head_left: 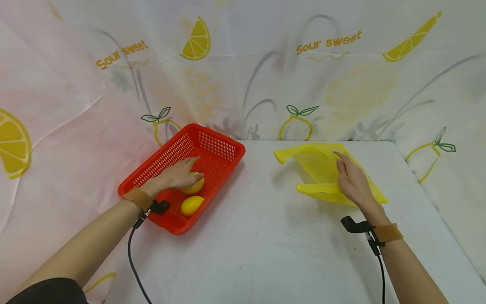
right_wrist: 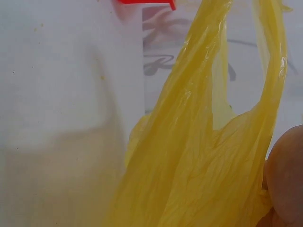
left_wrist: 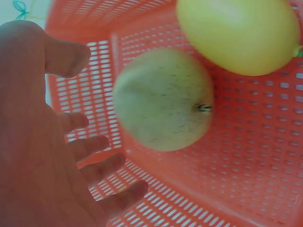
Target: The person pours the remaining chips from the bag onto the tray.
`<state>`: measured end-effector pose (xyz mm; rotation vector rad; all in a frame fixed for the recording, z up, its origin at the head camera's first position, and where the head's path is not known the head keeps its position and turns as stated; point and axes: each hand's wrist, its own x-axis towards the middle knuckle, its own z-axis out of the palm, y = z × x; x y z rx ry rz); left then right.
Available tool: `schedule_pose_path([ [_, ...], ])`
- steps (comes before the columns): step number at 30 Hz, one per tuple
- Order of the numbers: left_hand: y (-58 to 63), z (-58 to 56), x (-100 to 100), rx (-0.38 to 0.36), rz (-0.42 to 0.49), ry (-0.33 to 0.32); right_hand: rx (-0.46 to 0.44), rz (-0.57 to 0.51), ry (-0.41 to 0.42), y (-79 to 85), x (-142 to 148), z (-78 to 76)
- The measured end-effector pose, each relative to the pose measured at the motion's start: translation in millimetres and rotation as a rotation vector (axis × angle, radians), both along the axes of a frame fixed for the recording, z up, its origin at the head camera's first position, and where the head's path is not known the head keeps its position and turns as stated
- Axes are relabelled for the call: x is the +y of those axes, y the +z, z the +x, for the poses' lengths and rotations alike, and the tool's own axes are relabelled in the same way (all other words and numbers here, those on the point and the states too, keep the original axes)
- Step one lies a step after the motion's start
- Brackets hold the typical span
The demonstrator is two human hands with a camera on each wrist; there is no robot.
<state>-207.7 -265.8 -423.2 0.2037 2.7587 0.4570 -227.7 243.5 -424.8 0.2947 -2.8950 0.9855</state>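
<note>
My left hand [head_left: 175, 175] reaches into a red plastic basket [head_left: 214, 166], fingers spread, above a round, pale yellow-green fruit that looks like a pear [head_left: 195, 187]. The left wrist view shows a gap between the fingers and that speckled pear [left_wrist: 163, 101], whose short stem points right. Beside it in the basket lies a smooth yellow lemon [head_left: 192, 205] with a greenish tip. On the other side, my right hand [head_left: 355, 179] holds a yellow plastic bag [head_left: 315, 158] by its side, thumb against the film. The bag's handle loops [right_wrist: 277, 61] show in the right wrist view.
Basket and bag are on or over a white table [head_left: 258, 245]. A lemon-printed cloth [head_left: 243, 76] hangs behind and at the sides. Each wrist wears a strapped camera with a black cable [head_left: 133, 261] trailing toward me.
</note>
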Motion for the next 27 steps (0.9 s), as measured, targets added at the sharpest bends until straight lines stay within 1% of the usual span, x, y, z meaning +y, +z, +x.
schedule_pose_path([
  [5, -13.3, -4.2, -0.2, -0.013, -0.002, -0.009, 0.018, -0.006, 0.005, -1.7, 1.8, -0.9],
  [11, -25.7, -3.5, 2.7, -0.052, -0.003, -0.008, 0.040, -0.016, 0.022, -2.6, 4.5, 0.0],
  [14, -31.8, -2.7, 5.3, -0.061, -0.022, -0.008, 0.042, -0.019, 0.024, -1.7, 4.6, 0.9],
  [20, -41.8, -3.3, 8.0, -0.023, -0.022, -0.037, 0.049, -0.019, 0.027, -0.3, 4.8, 1.0],
  [27, -43.5, -1.7, 8.5, 0.005, -0.005, -0.084, 0.045, -0.013, 0.027, -0.3, 4.5, 0.1],
])
